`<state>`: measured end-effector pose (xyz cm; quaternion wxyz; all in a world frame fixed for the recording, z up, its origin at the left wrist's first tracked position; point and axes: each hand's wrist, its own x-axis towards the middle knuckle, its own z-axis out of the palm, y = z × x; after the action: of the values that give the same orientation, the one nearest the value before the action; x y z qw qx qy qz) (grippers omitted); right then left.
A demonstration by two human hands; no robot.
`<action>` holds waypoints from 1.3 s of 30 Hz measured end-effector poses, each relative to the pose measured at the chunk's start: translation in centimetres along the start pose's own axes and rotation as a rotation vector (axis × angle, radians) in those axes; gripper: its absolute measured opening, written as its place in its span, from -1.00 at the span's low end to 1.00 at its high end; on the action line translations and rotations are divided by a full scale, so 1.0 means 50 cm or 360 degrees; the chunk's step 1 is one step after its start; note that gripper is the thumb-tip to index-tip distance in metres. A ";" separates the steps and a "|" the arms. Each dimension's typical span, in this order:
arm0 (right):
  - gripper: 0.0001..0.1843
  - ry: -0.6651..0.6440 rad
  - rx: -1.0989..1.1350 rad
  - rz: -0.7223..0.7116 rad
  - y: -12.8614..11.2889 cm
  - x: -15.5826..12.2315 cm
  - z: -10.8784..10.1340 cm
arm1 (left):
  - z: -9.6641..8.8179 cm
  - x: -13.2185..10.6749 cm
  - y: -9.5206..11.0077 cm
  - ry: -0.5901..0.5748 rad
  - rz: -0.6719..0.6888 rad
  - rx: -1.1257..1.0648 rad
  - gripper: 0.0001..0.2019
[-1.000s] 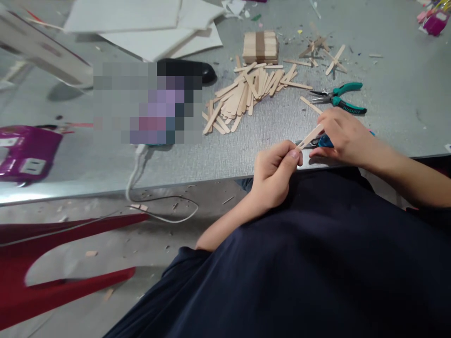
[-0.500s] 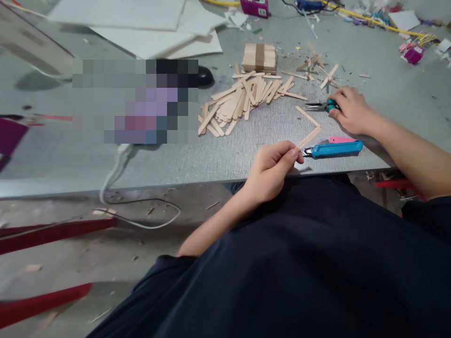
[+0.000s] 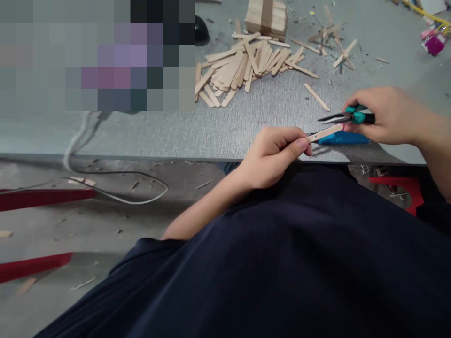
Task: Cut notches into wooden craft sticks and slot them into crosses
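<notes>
Between thumb and fingers, my left hand (image 3: 280, 157) pinches one end of a wooden craft stick (image 3: 329, 132), which points up to the right above the table's front edge. A small slit or mark shows near its held end. My right hand (image 3: 391, 115) is closed around needle-nose pliers (image 3: 352, 116) with teal and black handles; their jaws point left, just above the stick. Beneath the stick and pliers lies a blue utility knife (image 3: 347, 137), partly covered. Another craft stick (image 3: 317, 97) lies alone on the table behind the pliers.
A loose heap of craft sticks (image 3: 243, 65) lies at the back, before a banded bundle of sticks (image 3: 267, 19). Crossed sticks (image 3: 345, 54) lie right of it. A white cable (image 3: 72, 150) hangs over the table's edge. Red stool legs (image 3: 45, 198) stand below left.
My right hand has lifted the pliers off the table and brought them near the held stick. My left hand has raised its stick, apart from the one left lying. The view has tilted down.
</notes>
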<state>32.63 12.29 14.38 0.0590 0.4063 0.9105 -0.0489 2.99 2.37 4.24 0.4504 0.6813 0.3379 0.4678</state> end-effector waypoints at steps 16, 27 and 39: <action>-0.70 -0.0166 0.0220 -0.0206 -0.047 -0.037 -0.020 | -0.010 -0.014 -0.011 -0.0103 0.0122 -0.0155 -0.57; -0.64 -0.0210 0.0180 -0.0230 -0.048 -0.028 -0.018 | -0.013 -0.011 -0.011 -0.0188 0.0034 -0.0146 -0.47; -0.63 -0.0326 0.0226 -0.0311 -0.053 -0.009 -0.028 | -0.012 -0.010 -0.001 -0.0154 -0.0120 -0.0023 -0.51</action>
<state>30.86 10.39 15.97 0.1177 0.3117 0.9292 -0.1599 2.25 2.12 4.14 0.4884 0.6866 0.3377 0.4195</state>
